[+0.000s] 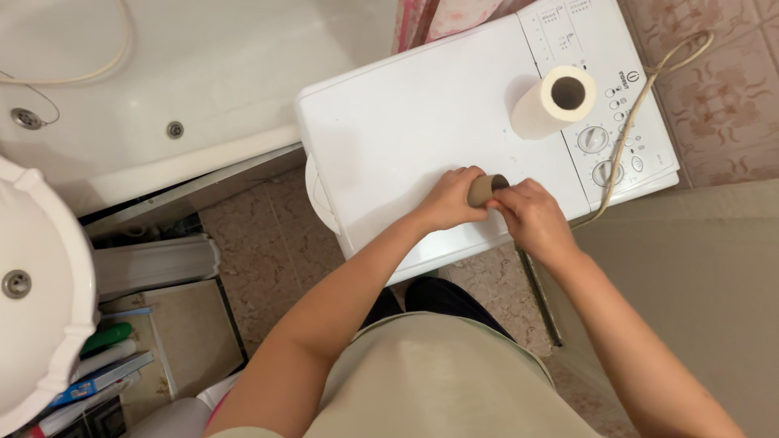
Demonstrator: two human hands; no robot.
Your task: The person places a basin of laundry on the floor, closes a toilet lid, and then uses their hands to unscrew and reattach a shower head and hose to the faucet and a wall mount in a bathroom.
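left hand (449, 200): fingers curled around the near end of the cardboard tube (485, 189), pressing it from the left
right hand (531, 217): fingertips pinch the tube's other side, thumb tucked under; how firmly, hard to say, knuckles hide the contact
cardboard tube: brown, empty core, lying on its side between both hands, open end facing up and right, resting on or just above the washing machine lid (406, 130)
paper roll (552, 101): full white roll, upright, beyond the grip and to its right, well apart from the tube
control panel (604, 138): dials and buttons, just right of the paper roll, past the right hand
cable (641, 105): beige, runs over the panel and drops off the machine edge beside the right wrist
bathtub (162, 73): white, far left of the grip
sink (36, 284): white, near-left corner, well apart
floor (260, 243): patterned tiles under the forearms
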